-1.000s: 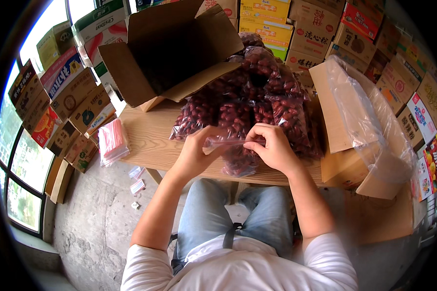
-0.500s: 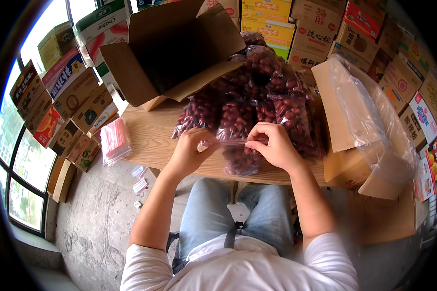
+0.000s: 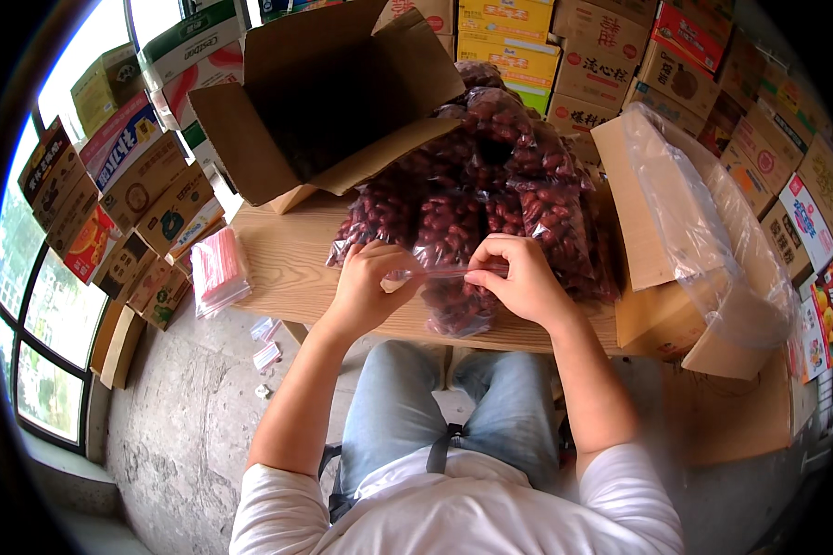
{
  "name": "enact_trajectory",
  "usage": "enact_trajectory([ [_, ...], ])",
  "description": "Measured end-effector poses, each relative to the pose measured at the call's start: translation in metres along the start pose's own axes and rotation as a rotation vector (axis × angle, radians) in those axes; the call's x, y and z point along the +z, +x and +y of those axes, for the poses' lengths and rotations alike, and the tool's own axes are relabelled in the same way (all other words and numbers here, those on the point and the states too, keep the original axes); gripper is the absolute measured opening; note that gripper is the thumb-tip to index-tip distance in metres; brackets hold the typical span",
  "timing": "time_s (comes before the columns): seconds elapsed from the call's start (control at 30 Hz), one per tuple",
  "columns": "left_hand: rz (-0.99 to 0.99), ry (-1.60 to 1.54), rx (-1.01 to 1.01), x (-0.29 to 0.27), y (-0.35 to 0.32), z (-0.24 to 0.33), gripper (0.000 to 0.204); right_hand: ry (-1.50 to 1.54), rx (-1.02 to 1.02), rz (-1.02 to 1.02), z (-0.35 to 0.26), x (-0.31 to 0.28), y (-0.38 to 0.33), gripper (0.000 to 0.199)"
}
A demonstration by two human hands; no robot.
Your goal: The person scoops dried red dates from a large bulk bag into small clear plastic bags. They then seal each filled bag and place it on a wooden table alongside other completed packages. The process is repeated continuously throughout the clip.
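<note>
A clear zip bag of red dates (image 3: 460,310) rests at the table's near edge, its top strip stretched level between my two hands. My left hand (image 3: 377,285) pinches the left end of that strip. The right end sits between the thumb and bent forefinger of my right hand (image 3: 518,277). Behind them, several filled bags of red dates (image 3: 500,171) lie heaped on the wooden table (image 3: 292,245). A stack of flat zip bags with pink edges (image 3: 217,265) lies at the table's left end.
An open cardboard box (image 3: 250,139) stands at the back left of the table. On the right is another open carton with a clear plastic liner (image 3: 703,222). Stacked cartons (image 3: 602,60) line the back. Small plastic scraps (image 3: 267,355) lie on the concrete floor.
Both hands keep their pinch on the bag's top strip. My left hand has shifted very slightly toward the right hand; little else differs.
</note>
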State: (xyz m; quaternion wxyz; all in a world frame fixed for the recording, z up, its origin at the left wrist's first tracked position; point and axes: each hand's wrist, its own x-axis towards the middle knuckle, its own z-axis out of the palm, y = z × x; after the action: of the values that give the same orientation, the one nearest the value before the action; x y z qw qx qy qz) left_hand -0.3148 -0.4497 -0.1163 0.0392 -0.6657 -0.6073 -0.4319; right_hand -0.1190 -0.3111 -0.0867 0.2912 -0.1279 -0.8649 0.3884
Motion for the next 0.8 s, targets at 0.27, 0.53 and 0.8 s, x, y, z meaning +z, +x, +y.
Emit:
enact_trajectory([
  [0.27,-0.022,-0.016,0.055,0.004,0.007,0.004,0.011,-0.009,-0.027,-0.005,-0.002,-0.001,-0.001,0.009],
  [0.53,-0.040,-0.021,0.080,0.007,0.012,0.010,0.009,-0.018,-0.030,0.000,-0.001,0.000,-0.002,0.009],
  [0.8,-0.059,-0.065,0.115,0.014,0.017,0.009,0.010,-0.012,-0.030,-0.003,-0.003,-0.001,-0.002,0.010],
])
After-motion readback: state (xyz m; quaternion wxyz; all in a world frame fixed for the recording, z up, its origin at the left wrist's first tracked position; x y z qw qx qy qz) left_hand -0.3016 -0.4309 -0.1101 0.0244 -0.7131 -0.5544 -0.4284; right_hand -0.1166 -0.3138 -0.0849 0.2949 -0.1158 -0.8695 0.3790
